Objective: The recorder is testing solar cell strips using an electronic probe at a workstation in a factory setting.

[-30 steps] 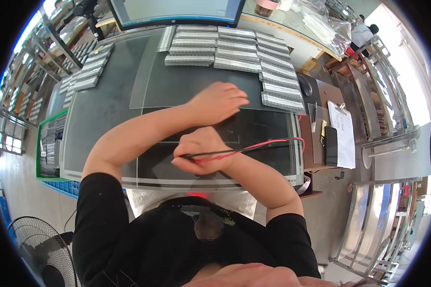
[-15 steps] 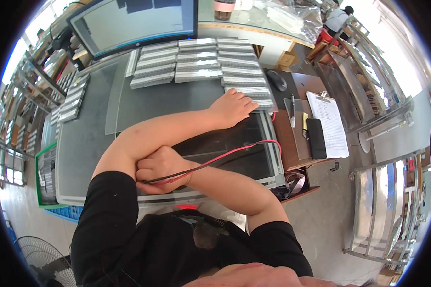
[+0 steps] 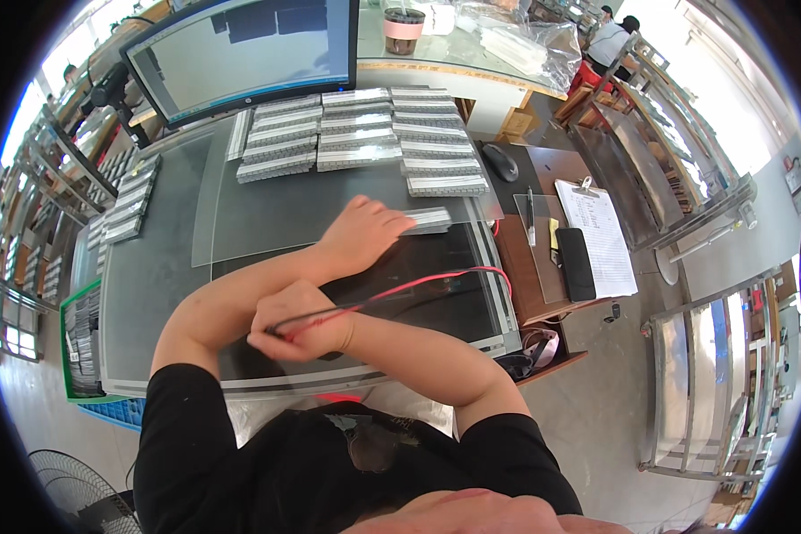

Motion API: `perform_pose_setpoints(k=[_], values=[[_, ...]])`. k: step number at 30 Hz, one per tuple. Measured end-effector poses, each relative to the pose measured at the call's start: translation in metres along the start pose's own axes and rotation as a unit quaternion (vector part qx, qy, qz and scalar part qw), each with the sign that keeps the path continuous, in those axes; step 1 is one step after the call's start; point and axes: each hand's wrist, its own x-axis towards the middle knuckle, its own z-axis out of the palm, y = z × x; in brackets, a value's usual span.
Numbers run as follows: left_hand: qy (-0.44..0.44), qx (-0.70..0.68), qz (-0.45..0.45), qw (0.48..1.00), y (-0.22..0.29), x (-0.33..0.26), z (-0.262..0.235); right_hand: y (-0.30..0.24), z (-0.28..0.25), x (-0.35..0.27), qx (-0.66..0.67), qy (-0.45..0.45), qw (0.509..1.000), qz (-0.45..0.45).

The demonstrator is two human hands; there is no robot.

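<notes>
My left hand (image 3: 362,238) reaches across the glass-topped bench (image 3: 156,294), its fingers at the left end of a short stack of grey-and-white strips (image 3: 430,221). That stack lies apart from the longer rows of similar strips (image 3: 356,133) behind it. Below my left forearm, my right hand (image 3: 301,320) is closed around a pair of red and black test leads (image 3: 400,288). The leads arc right to the bench's edge; their tips are hidden by my hand and arm.
A monitor (image 3: 240,53) stands behind the rows. On the right are a mouse (image 3: 500,163), a black phone (image 3: 577,265) and a clipboard with paper (image 3: 601,236). More strips (image 3: 132,200) lie at the left, above a green crate (image 3: 82,343). A fan (image 3: 76,489) stands lower left.
My left hand has drawn back leftward from the right-hand row, and a short stack now lies separate by its fingers. My right hand stays closed on the leads, shifted slightly upward.
</notes>
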Motion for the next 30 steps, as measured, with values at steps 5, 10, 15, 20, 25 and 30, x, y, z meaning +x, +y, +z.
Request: perform_pose_setpoints(k=[5, 10, 15, 20, 25, 30], values=[[-0.039, 0.027, -0.067, 0.997, -0.030, -0.060, -0.032, 0.015, 0.000, -0.001, 0.027, 0.077, 0.994, 0.066], [-0.018, 0.018, -0.107, 0.994, -0.058, -0.097, -0.059, 0.017, -0.006, 0.000, 0.051, 0.066, 0.974, 0.213], [-0.004, 0.024, -0.120, 0.993, -0.074, -0.097, -0.060, 0.020, -0.014, 0.002, 0.134, 0.075, 0.911, 0.384], [0.016, 0.019, -0.138, 0.990, -0.088, -0.105, -0.057, 0.032, -0.016, 0.001, 0.153, 0.122, 0.884, 0.424], [0.067, 0.027, -0.141, 0.987, -0.084, -0.105, -0.064, 0.042, -0.020, -0.002, 0.179, 0.145, 0.864, 0.447], [0.058, -0.001, -0.242, 0.968, -0.094, -0.110, -0.059, 0.048, -0.021, -0.002, 0.194, 0.144, 0.858, 0.454]])
